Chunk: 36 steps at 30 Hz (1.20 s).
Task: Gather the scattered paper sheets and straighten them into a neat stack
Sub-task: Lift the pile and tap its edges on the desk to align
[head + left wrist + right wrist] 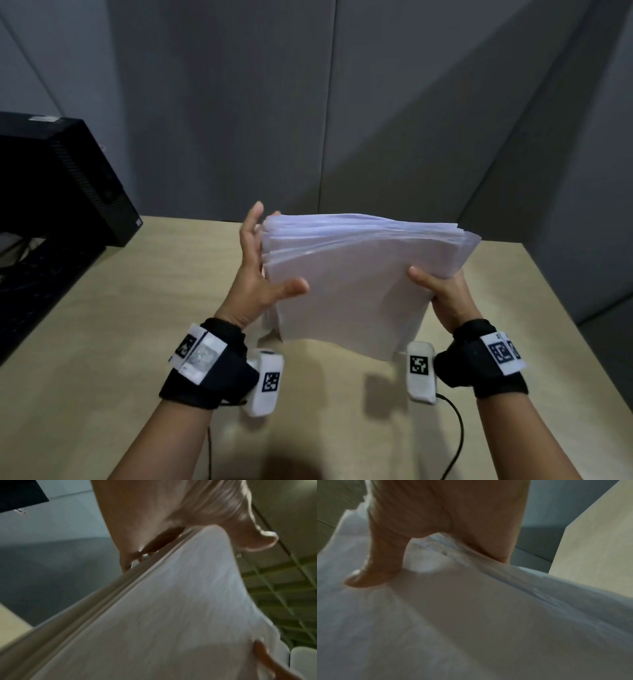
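Observation:
A thick stack of white paper sheets [359, 274] is held tilted above the beige table [154, 308], its sheet edges still slightly uneven along the top. My left hand [263, 263] cradles the stack's left edge, fingers straight up beside it and thumb lying across the front sheet. My right hand [442, 291] grips the right lower edge, thumb on the front and fingers hidden behind. In the left wrist view the paper stack [171, 601] runs into the web of my left hand [171, 513]. The right wrist view shows my right hand [445, 513] with its thumb pressed onto the paper [471, 615].
A black computer case [61, 178] stands at the back left with a dark keyboard [34, 274] in front of it. Grey partition walls [376, 102] close off the back and right. The table's right edge [565, 308] runs close to my right arm. A black cable [459, 428] trails from the right wrist.

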Motion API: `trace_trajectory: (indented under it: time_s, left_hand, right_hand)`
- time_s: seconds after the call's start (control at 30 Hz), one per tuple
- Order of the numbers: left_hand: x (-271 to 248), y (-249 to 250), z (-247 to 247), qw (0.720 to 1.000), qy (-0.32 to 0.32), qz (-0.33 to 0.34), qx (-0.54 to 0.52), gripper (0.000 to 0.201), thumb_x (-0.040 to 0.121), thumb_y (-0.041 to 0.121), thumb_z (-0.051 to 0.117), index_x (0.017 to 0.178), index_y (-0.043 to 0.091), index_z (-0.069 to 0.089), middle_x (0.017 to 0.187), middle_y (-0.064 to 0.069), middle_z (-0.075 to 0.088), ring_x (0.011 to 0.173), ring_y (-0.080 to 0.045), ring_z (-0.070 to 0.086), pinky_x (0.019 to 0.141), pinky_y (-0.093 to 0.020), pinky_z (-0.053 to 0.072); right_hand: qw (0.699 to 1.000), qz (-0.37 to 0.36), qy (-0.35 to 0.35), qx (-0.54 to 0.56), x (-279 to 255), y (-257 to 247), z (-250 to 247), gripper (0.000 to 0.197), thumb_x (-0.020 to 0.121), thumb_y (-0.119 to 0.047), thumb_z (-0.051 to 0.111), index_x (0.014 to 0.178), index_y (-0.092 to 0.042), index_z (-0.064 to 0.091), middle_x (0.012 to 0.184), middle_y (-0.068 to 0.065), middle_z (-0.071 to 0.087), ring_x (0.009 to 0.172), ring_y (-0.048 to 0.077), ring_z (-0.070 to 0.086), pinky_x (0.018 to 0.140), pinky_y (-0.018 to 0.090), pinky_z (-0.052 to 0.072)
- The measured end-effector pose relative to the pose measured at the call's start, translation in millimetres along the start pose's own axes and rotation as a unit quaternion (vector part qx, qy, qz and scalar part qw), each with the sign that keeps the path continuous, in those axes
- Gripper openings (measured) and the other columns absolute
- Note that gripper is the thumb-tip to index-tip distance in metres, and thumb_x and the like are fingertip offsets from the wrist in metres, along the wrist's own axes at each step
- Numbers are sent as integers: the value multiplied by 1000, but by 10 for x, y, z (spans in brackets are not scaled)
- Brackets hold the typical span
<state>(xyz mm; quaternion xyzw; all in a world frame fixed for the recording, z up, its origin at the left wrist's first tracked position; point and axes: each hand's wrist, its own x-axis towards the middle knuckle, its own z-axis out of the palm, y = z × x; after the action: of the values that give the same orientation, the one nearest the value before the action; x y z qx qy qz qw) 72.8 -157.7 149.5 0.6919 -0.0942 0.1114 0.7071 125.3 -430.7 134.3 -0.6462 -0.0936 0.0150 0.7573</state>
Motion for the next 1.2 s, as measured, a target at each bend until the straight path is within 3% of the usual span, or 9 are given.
trace_trajectory:
  time_s: [0.1,0.2,0.27,0.47,0.6,0.73,0.83,1.03,1.2]
  left_hand:
    - [-15,-216,63,995,26,-96,-31,122,30,43,91,135,9,38,124,-6,59,101,-4,62,82,-23,55]
    - [105,-221,142,983,93,-129,-89,67,35,27,84,97,8,65,82,5,74,74,-4,68,65,-18,53]
    - [172,-148,168,982,110,-119,-100,53,34,28,86,80,13,67,70,9,74,67,-5,67,61,-18,53]
    - [123,-139,115,991,82,-72,-81,67,46,24,81,108,24,56,96,5,67,84,0,65,68,-16,52]
    - [128,-163,186,994,66,-81,-43,91,42,32,86,121,2,53,108,-8,66,96,-12,64,74,-18,52]
    - [137,-149,239,993,73,-78,-51,84,46,27,83,119,0,54,106,-10,66,92,-12,65,72,-17,51]
    - [131,-133,239,993,77,-69,-61,91,40,31,86,121,8,50,107,-6,64,90,-6,64,72,-15,51]
    - [105,-139,211,995,64,-53,-57,92,32,48,88,114,36,48,112,-2,58,98,-7,59,78,-15,50]
    - [108,-107,273,996,51,-47,-53,79,52,4,83,120,20,47,103,5,59,86,7,60,75,-10,48]
  right_hand:
    - [1000,14,0,9,7,2,59,78,33,-46,89,101,-21,60,87,-10,74,85,9,67,76,24,54]
    - [1000,2,24,19,14,-33,131,83,27,-54,88,98,-19,61,82,-12,74,80,5,68,71,20,54]
    - [998,-19,44,28,5,-86,138,78,26,-55,88,93,-20,64,80,-13,74,78,3,67,70,19,53]
    - [997,-43,63,9,-80,-167,23,57,39,-36,85,91,-20,68,80,-14,74,78,2,67,69,17,52]
    - [990,-95,108,14,-92,-235,79,42,60,-22,77,95,-17,55,76,-18,72,74,-3,65,67,14,51]
    - [977,-119,170,36,-75,-301,264,60,51,-64,76,86,-20,54,75,-12,65,77,8,59,74,22,47]
    - [965,-110,230,69,-33,-345,340,58,48,-74,71,66,-24,47,66,-8,46,70,16,43,70,30,36]
    - [953,-96,280,59,26,-366,322,22,69,-29,61,60,-20,44,50,-18,48,54,-1,44,61,16,36]
    - [966,-72,244,44,-24,-385,321,32,78,-42,51,79,-12,58,69,-10,64,66,4,57,64,17,45]
